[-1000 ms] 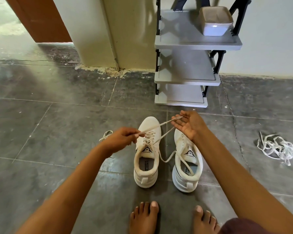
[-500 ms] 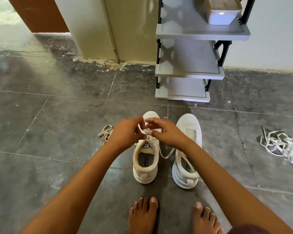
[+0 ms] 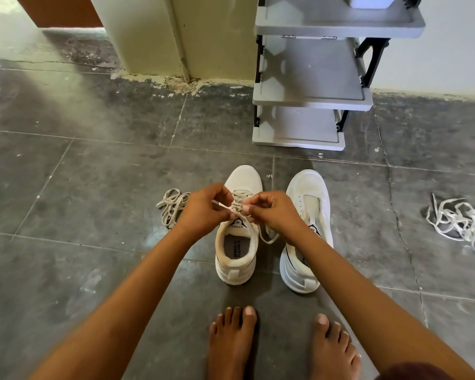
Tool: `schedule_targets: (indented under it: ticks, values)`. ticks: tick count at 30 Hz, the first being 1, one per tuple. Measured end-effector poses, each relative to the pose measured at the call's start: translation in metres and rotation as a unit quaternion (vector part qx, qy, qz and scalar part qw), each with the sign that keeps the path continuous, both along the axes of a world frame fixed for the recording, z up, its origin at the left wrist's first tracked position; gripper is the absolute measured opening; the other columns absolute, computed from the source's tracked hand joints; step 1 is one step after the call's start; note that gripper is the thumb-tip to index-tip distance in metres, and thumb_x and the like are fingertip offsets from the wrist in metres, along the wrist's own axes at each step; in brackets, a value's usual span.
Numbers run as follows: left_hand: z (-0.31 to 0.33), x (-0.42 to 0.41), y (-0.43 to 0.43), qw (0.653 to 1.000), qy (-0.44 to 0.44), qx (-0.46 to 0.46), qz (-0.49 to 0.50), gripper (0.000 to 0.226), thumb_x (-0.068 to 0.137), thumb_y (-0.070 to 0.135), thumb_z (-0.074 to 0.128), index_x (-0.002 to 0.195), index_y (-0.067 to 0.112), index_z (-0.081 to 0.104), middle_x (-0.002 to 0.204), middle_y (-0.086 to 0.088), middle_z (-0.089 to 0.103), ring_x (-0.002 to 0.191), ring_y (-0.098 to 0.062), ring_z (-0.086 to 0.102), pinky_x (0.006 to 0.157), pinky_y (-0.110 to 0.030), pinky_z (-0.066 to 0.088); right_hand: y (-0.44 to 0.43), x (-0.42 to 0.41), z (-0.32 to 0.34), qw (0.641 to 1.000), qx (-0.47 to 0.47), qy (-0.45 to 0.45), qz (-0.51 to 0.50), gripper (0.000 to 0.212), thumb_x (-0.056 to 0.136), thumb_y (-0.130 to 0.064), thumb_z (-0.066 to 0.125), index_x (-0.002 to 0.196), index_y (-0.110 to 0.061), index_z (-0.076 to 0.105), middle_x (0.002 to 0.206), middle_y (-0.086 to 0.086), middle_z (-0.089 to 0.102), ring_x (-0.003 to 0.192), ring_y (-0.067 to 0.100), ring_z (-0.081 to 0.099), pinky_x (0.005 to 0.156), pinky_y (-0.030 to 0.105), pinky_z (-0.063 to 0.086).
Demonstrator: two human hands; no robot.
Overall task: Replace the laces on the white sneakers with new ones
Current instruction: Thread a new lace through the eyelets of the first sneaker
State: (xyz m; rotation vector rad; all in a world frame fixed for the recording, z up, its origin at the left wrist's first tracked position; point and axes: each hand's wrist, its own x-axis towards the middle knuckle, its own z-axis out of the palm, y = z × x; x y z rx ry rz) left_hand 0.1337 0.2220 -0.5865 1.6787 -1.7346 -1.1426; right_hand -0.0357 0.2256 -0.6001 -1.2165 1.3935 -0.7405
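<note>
A dark grey tiled floor carries a grey shelf rack by the wall, a laced sneaker beside a second sneaker, a beige lace bundle just beside the first, a white lace tangle well apart, and bare feet

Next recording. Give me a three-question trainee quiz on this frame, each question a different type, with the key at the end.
1. True or false: the left hand and the right hand both pinch the lace above the left sneaker.
2. Where does the white lace tangle lie? A. on the shelf rack; B. on the floor, off to the right; C. inside a shoe.
3. Fill in: the beige lace bundle lies just to the ____ of the left hand.
Key: 1 true; 2 B; 3 left.
</note>
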Motion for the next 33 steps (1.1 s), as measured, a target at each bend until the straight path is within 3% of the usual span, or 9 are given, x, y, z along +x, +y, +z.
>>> schedule_targets:
  ticks: [2,6,8,11,14,17,22,31,33]
  values:
    - [-0.007,0.005,0.001,0.997,-0.071,0.009,-0.009,0.03,0.068,0.015,0.083,0.089,0.018,0.061,0.085,0.008,0.063,0.072,-0.008,0.061,0.065,-0.019,0.049,0.002,0.0,-0.006,1.0,0.009,0.012,-0.015,0.013,0.085,-0.006,0.066,0.095,0.003,0.068,0.082,0.016,0.068,0.056,0.009,0.061,0.057,0.013,0.052]
    - [-0.023,0.003,0.007,0.99,-0.141,0.016,-0.023,0.027,0.071,0.025,0.081,0.092,0.014,0.068,0.091,-0.002,0.069,0.083,-0.016,0.064,0.078,-0.034,0.053,0.007,0.006,-0.017,0.999,0.017,0.015,-0.041,0.013,0.085,-0.006,0.065,0.092,0.005,0.067,0.065,0.002,0.063,0.044,-0.001,0.058,0.053,0.011,0.05]
    - [-0.028,0.004,0.006,0.993,-0.117,0.013,0.008,0.019,0.078,0.021,0.076,0.092,0.009,0.071,0.088,-0.008,0.071,0.083,-0.02,0.066,0.079,-0.036,0.054,0.008,0.009,-0.021,0.998,0.004,0.043,-0.045,0.014,0.085,-0.009,0.065,0.09,0.004,0.067,0.065,0.003,0.064,0.052,0.006,0.062,0.061,0.02,0.054]
    - [-0.032,0.01,0.004,0.993,-0.014,0.091,0.071,0.014,0.085,0.007,0.067,0.095,-0.002,0.068,0.08,-0.011,0.068,0.078,-0.023,0.066,0.076,-0.035,0.058,0.013,0.009,-0.026,0.994,-0.02,0.105,-0.031,0.014,0.085,-0.014,0.065,0.086,0.0,0.068,0.075,0.011,0.068,0.073,0.026,0.066,0.077,0.035,0.052]
    - [-0.032,0.012,0.003,0.974,0.095,0.174,0.114,0.015,0.087,-0.001,0.061,0.1,-0.009,0.064,0.073,-0.006,0.064,0.069,-0.013,0.062,0.062,-0.015,0.056,0.017,0.013,-0.029,0.989,-0.053,0.134,-0.025,0.015,0.086,-0.017,0.063,0.084,-0.003,0.067,0.077,0.006,0.065,0.073,0.02,0.06,0.075,0.034,0.049]
    - [-0.032,0.012,0.003,0.962,0.137,0.201,0.127,0.013,0.089,0.0,0.059,0.1,-0.004,0.064,0.076,-0.006,0.064,0.071,-0.012,0.062,0.063,-0.014,0.056,0.017,0.02,-0.027,0.979,-0.105,0.173,-0.019,0.014,0.087,-0.018,0.06,0.083,-0.006,0.064,0.078,0.004,0.065,0.074,0.018,0.059,0.071,0.034,0.047]
    - [-0.033,0.012,0.005,0.959,0.154,0.2,0.129,0.012,0.091,0.001,0.056,0.099,-0.002,0.064,0.077,-0.007,0.065,0.07,-0.012,0.063,0.063,-0.015,0.056,0.018,0.029,-0.029,0.946,-0.179,0.267,0.051,0.011,0.089,-0.023,0.056,0.086,-0.013,0.061,0.094,0.003,0.061,0.082,0.019,0.057,0.065,0.031,0.043]
    - [-0.033,0.013,0.006,0.962,0.152,0.189,0.122,0.019,0.091,0.002,0.057,0.108,-0.006,0.063,0.079,-0.008,0.064,0.069,-0.01,0.062,0.064,-0.015,0.056,0.015,0.039,-0.036,0.929,-0.176,0.321,0.047,0.014,0.091,-0.027,0.052,0.09,-0.015,0.06,0.102,0.0,0.06,0.088,0.019,0.056,0.068,0.03,0.042]
    - [-0.032,0.014,0.008,0.967,0.142,0.18,0.113,0.021,0.092,0.004,0.057,0.11,-0.004,0.064,0.085,-0.01,0.066,0.074,-0.012,0.062,0.07,-0.018,0.056,0.014,0.041,-0.036,0.923,-0.177,0.335,0.062,0.017,0.093,-0.027,0.05,0.094,-0.014,0.061,0.106,0.0,0.059,0.092,0.02,0.056,0.07,0.03,0.042]
